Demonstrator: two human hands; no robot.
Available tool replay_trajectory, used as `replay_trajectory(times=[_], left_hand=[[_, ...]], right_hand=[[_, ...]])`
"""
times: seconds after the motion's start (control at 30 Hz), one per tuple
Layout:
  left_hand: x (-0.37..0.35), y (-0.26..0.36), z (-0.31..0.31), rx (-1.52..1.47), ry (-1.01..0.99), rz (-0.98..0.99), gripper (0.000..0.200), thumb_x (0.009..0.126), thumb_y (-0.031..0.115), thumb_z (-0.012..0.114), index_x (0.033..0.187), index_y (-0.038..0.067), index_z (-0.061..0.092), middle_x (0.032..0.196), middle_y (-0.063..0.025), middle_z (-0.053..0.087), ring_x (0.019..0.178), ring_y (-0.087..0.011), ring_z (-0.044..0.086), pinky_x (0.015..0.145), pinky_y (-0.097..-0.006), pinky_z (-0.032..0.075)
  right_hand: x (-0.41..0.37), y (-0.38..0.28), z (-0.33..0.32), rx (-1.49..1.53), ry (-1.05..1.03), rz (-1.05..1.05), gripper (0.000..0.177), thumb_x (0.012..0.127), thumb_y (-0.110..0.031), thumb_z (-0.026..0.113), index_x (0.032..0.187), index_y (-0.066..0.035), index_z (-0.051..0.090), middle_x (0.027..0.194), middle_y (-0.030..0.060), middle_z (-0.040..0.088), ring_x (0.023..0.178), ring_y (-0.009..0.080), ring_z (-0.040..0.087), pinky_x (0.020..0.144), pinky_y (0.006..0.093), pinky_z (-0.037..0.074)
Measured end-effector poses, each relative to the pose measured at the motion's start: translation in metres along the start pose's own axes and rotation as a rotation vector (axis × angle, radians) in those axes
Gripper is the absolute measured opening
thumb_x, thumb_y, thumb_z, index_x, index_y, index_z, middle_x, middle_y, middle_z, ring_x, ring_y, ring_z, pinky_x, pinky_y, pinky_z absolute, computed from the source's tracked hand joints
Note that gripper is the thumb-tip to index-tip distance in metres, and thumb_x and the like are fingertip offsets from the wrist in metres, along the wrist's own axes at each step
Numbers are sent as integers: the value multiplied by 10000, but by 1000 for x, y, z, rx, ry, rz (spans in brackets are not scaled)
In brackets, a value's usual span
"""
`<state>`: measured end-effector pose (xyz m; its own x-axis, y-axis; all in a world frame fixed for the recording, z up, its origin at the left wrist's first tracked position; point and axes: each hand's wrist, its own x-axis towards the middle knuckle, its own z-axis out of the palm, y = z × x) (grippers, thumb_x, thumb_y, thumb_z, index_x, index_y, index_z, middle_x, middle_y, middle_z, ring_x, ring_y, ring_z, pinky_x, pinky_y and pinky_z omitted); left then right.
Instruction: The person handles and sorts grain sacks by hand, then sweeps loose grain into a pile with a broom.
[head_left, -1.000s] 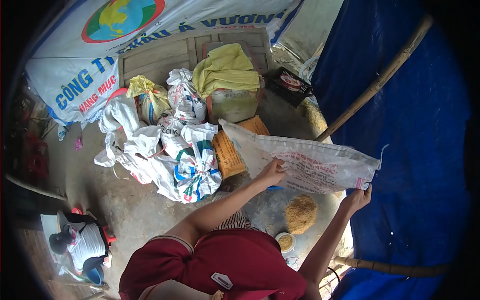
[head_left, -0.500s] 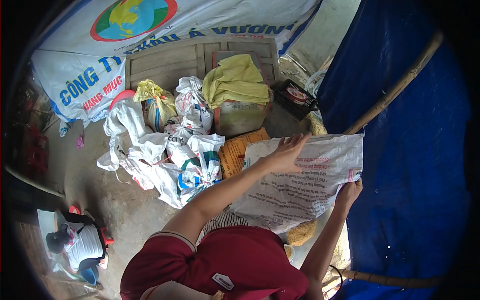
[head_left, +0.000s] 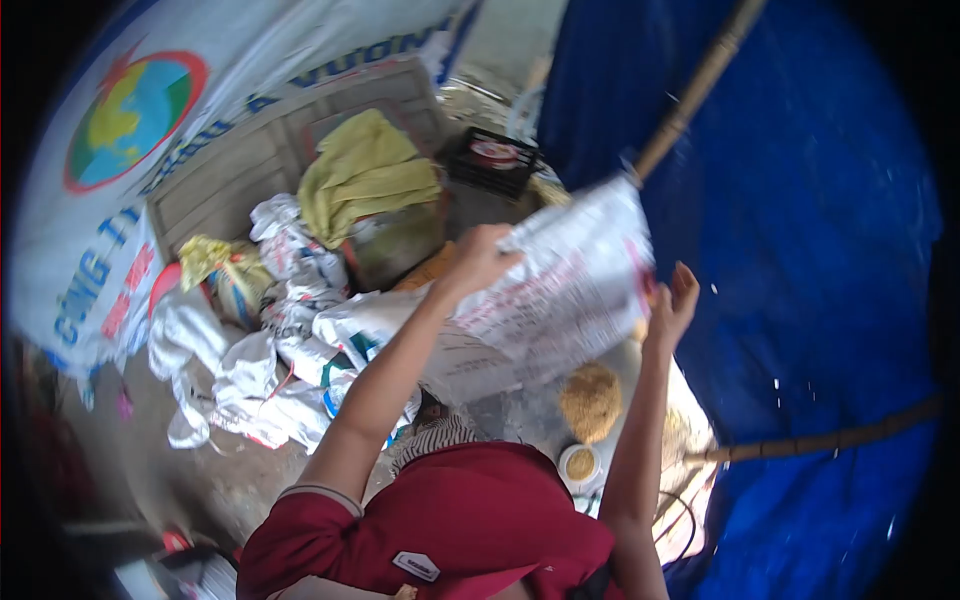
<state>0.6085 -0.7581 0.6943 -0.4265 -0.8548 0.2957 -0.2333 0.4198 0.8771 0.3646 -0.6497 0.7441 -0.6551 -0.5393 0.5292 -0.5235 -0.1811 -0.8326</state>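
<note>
The white woven sack (head_left: 565, 290), printed with red and dark lettering, hangs empty and limp in the air, tilted and blurred. Its upper edge is bunched in the left hand (head_left: 482, 256), and its right edge is just beside the spread right hand (head_left: 673, 300).

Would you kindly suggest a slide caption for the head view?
Left hand grips a white printed sack above a grain pile, right hand open beside its edge, blue tarp behind.

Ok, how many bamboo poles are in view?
2: the upper bamboo pole slants at the top; the lower bamboo pole runs along the bottom right. Others may be hidden.
</note>
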Motion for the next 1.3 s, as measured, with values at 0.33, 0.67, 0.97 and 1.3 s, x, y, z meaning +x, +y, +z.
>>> replay_trajectory(times=[0.33, 0.67, 0.97, 1.3], left_hand=[[24, 29, -12, 93, -41, -53, 301, 736, 136, 634, 957, -56, 567, 884, -157, 621, 790, -155, 569, 712, -274, 431], [106, 137, -87, 235, -347, 313, 262, 778, 151, 591, 967, -28, 562, 851, -48, 606, 788, -84, 515, 723, -235, 411], [128, 210, -117, 331, -306, 516, 225, 794, 140, 570, 960, -12, 562, 834, -10, 581, 785, -70, 493, 730, -217, 401], [158, 174, -111, 656, 288, 636, 461, 762, 183, 570, 1181, 32, 446, 1026, -174, 559, 960, -335, 522, 842, -372, 388]], right_hand=[[-59, 22, 18, -3, -695, 514, 329, 782, -127, 524, 1093, -21, 501, 1040, 175, 520, 953, 259, 522, 818, 333, 414], [-40, 79, -11, -337, -477, 372, 968, 646, -216, 695, 1346, -50, 47, 1312, 293, 187, 1230, 385, 222, 1009, 403, 236], [-17, 81, -31, -496, -655, 248, 964, 590, -368, 761, 1311, -14, 227, 1280, 248, 324, 1215, 337, 294, 995, 401, 265], [-23, 59, -67, -371, -229, 293, 269, 740, -262, 615, 839, -12, 609, 562, 148, 549, 537, 275, 541, 548, 359, 404]])
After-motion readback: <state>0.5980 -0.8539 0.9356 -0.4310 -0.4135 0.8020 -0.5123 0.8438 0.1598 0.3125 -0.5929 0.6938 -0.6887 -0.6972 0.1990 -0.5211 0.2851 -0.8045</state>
